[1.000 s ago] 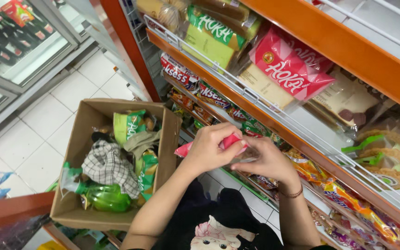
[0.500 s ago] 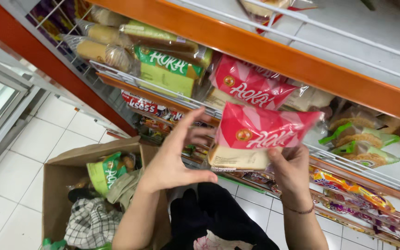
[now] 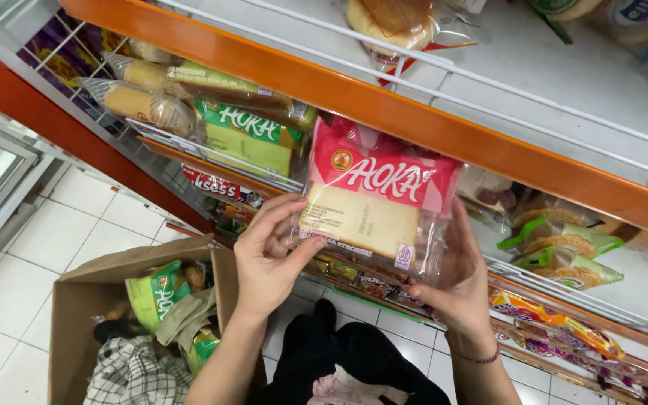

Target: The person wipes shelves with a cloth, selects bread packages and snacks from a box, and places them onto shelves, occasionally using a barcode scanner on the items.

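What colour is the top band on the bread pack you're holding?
Pink-red, over clear plastic, on the bread pack in the head view.

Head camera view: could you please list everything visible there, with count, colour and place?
bread pack: one, red and clear, held before the shelves
green bread packs: several, second shelf, left
bun packs: a few, green-banded, shelf at right
shelf edge: one, orange, above the pack
cardboard box: one, brown, on the floor, lower left
checked cloth: one, in the box
left hand: on the pack's left edge
right hand: under its right corner
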